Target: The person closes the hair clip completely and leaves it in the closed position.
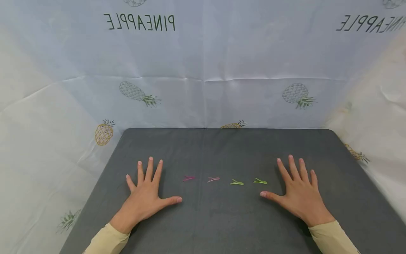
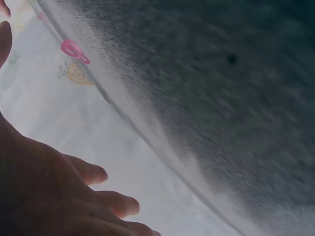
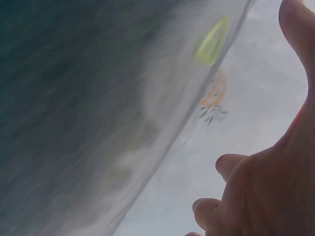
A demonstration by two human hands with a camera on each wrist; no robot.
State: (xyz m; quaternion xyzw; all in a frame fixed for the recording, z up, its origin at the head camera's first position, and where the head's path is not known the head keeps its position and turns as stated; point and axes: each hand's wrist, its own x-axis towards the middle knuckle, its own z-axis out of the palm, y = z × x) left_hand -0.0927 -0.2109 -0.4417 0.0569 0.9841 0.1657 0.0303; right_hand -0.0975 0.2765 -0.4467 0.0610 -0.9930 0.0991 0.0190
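A short row of small hair clips lies across the middle of the dark grey table (image 1: pixel 203 222). From left to right come a magenta hair clip (image 1: pixel 189 178), a pale pink hair clip (image 1: pixel 213 179) and two yellow-green hair clips, the inner one (image 1: pixel 236 182) and the outer one (image 1: pixel 260 181). My left hand (image 1: pixel 144 199) is spread palm down left of the row, nearest the magenta clip, which the left wrist view also shows (image 2: pixel 75 51). On the other side my right hand (image 1: pixel 300 199) is spread likewise, its thumb just below the outer yellow-green clip. Neither hand holds anything.
White cloth (image 1: pixel 203 53) printed with pineapples hangs behind the table and along both sides. The table's far edge (image 1: pixel 269 129) meets this cloth, and its far corners are rounded. Light yellow sleeves (image 1: pixel 109 240) cover both forearms.
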